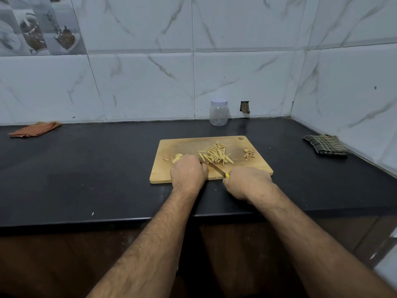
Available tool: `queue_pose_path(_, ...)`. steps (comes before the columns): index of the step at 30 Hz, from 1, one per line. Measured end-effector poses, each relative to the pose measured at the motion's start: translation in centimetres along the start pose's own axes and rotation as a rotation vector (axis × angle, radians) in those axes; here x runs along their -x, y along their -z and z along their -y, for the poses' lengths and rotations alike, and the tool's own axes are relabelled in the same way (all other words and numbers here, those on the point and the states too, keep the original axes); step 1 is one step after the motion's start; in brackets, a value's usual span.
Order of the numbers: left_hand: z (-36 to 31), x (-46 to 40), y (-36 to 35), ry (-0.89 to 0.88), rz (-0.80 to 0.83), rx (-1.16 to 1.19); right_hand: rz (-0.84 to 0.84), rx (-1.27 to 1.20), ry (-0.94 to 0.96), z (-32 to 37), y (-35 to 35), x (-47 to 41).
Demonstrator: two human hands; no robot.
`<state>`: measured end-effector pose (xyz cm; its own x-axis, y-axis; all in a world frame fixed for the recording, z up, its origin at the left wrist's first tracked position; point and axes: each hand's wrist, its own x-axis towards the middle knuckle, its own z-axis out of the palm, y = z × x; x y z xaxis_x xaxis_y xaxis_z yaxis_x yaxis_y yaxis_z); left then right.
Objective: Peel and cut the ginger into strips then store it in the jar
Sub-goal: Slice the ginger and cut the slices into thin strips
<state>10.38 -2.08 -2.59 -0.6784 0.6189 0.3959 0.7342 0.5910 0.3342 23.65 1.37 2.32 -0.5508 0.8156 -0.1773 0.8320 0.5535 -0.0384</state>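
Your left hand [187, 171] sits knuckles-up on the near half of the board [253, 168], fingers curled down over something you can't make out from here; pale ginger pieces [177, 158] poke out just left of it. Your right hand [247, 182] is at the board's near edge, fingers wrapped round the yellow handle of the knife [217, 167], whose blade runs up and left across the board toward the left hand. The strips [217, 153] lie in a loose pile at the board's middle, just beyond the blade. Peel scraps [249, 154] lie near the board's right edge, and a few more near its left edge. The jar [218, 112] stands behind the board against the wall, lid on. A checked cloth [325, 144] lies well right of the board, an orange cloth [35, 129] far left of it
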Motion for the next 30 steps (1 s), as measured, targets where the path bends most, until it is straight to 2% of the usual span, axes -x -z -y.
queue_pose_path(11, 0.1, 0.2, 0.0, 0.025, -0.015, 0.038, -0.114, -0.079, -0.002, 0.0, -0.5, -0.9)
queue_pose_path(15, 0.4, 0.1, 0.1, 0.074, -0.033, 0.138, -0.11, -0.143, 0.039, 0.2, -0.9, -0.9)
queue_pose_path(22, 1.7, -0.5, -0.3, 0.189, -0.181, 0.422, -0.076, -0.103, 0.019, 0.3, -1.0, -1.3)
queue_pose_path(30, 3.1, -0.7, 0.1, 0.182, -0.201, 0.427, -0.117, -0.123, 0.041, 1.5, 0.7, -2.0)
